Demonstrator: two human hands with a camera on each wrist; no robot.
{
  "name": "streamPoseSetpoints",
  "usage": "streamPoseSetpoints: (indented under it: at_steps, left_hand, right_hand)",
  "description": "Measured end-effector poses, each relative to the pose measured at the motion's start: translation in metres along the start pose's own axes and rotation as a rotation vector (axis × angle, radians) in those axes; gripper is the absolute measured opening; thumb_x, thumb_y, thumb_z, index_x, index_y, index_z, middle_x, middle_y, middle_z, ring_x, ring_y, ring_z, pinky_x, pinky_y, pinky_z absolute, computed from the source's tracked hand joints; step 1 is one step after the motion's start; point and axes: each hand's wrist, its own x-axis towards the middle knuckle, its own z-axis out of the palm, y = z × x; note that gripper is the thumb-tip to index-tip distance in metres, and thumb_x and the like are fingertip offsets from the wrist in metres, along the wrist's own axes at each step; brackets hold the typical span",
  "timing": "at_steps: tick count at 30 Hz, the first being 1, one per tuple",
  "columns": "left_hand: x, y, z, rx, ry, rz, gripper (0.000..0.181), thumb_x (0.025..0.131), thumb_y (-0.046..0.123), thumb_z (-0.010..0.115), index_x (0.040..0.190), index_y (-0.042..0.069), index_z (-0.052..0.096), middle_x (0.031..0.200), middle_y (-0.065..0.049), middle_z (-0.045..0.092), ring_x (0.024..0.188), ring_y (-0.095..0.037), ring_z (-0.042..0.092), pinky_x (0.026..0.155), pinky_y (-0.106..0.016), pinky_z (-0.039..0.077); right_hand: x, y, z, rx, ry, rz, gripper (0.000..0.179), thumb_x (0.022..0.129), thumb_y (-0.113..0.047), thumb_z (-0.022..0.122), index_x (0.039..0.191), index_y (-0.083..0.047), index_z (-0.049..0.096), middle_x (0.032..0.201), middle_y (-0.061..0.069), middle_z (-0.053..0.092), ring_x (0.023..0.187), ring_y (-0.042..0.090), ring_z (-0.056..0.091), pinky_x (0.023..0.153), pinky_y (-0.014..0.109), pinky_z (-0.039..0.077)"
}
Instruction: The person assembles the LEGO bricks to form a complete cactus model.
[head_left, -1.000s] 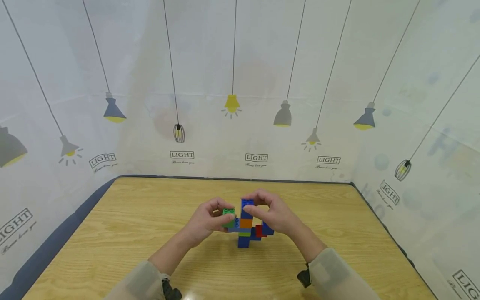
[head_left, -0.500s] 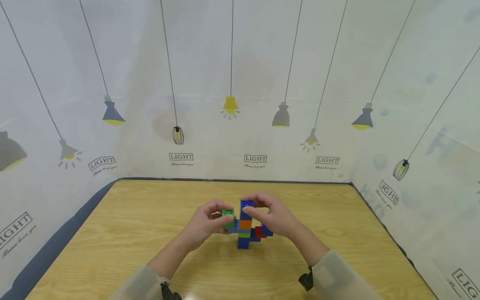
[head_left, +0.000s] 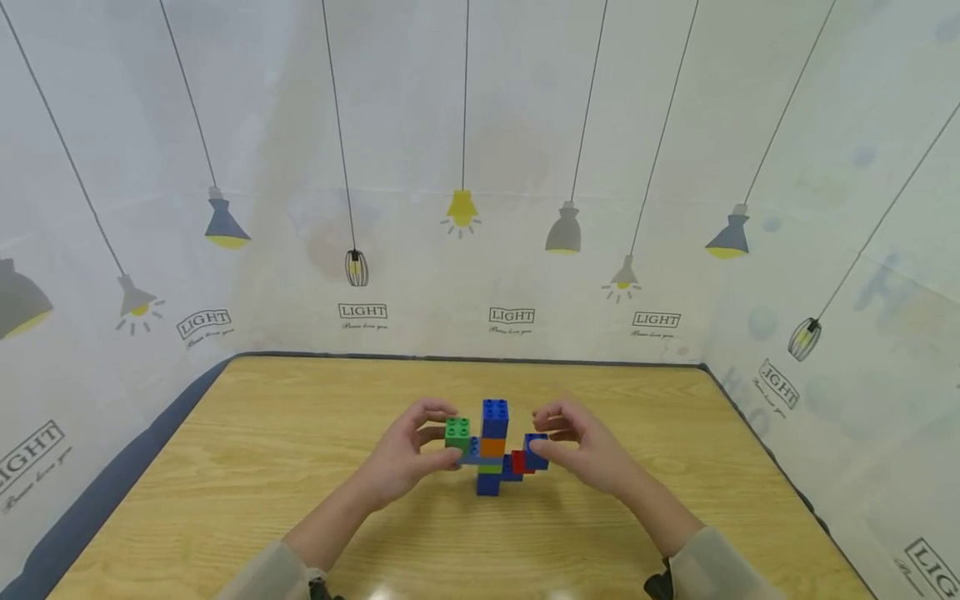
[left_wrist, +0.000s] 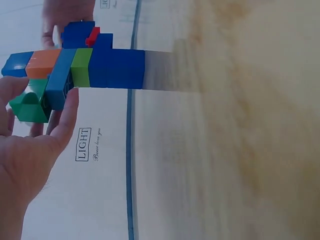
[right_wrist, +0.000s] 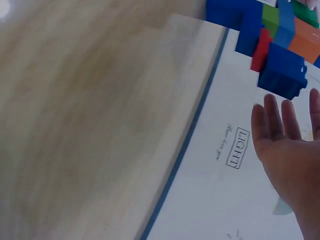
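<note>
A stack of toy building bricks (head_left: 492,447) stands upright on the wooden table (head_left: 315,433). A blue brick tops it, above orange, light blue, lime green and blue ones. The light blue arm carries a green brick (head_left: 457,432) on the left; a red brick (right_wrist: 261,50) and another blue brick (right_wrist: 282,72) form the right arm. My left hand (head_left: 397,454) is loosely spread around the green brick, fingers behind, thumb at its lower front. My right hand (head_left: 592,450) is beside the right blue brick, thumb overlapping it; its fingers lie near that brick in the right wrist view.
Behind and beside the table rises a pale wall covering (head_left: 420,283) printed with hanging lamps. A dark blue strip (head_left: 450,359) runs along the table's back edge. Light-coloured sleeves (head_left: 277,575) cover my forearms.
My right hand has let go of the top blue brick and moved right and down to the right arm's blue brick. My left hand's thumb and fingers have spread wider around the green brick.
</note>
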Motion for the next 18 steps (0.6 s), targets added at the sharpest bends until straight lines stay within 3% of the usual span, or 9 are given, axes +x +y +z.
streamPoseSetpoints:
  at_steps: [4,8,13,18]
  left_hand:
    - [-0.004,-0.001,0.001,-0.019,-0.008,0.042,0.048,0.100,-0.002,0.076,0.140,0.007,0.050,0.149,-0.018,0.049,0.133,-0.033,0.062,0.097,-0.043,0.067]
    - [-0.006,-0.005,0.002,-0.035,-0.026,0.074,0.043,0.101,-0.005,0.073,0.136,0.005,0.051,0.148,-0.017,0.049,0.131,-0.030,0.064,0.097,-0.042,0.067]
    - [-0.004,-0.007,0.004,-0.013,-0.042,0.088,0.042,0.100,-0.007,0.072,0.135,0.004,0.051,0.150,-0.018,0.048,0.131,-0.030,0.063,0.098,-0.044,0.067]
    - [0.001,-0.009,0.003,0.040,-0.037,0.128,0.047,0.098,-0.010,0.072,0.138,0.004,0.050,0.150,-0.019,0.049,0.130,-0.032,0.061,0.094,-0.033,0.066]
  right_hand:
    - [-0.007,0.013,-0.002,0.089,-0.104,0.021,0.031,0.106,-0.017,0.075,0.130,-0.008,0.058,0.152,0.025,0.059,0.131,0.042,0.067,0.100,0.032,0.062]
    - [-0.007,0.020,0.000,0.140,-0.168,-0.006,0.029,0.109,-0.011,0.070,0.132,-0.005,0.054,0.141,0.026,0.057,0.121,0.039,0.071,0.096,0.034,0.064]
    - [-0.005,0.025,0.004,0.137,-0.175,-0.041,0.027,0.109,-0.007,0.067,0.131,-0.004,0.051,0.131,0.022,0.056,0.115,0.036,0.071,0.096,0.033,0.064]
    - [-0.004,0.029,0.007,0.085,-0.157,-0.029,0.041,0.103,-0.002,0.074,0.133,-0.007,0.047,0.136,0.021,0.055,0.115,0.033,0.070,0.098,0.028,0.061]
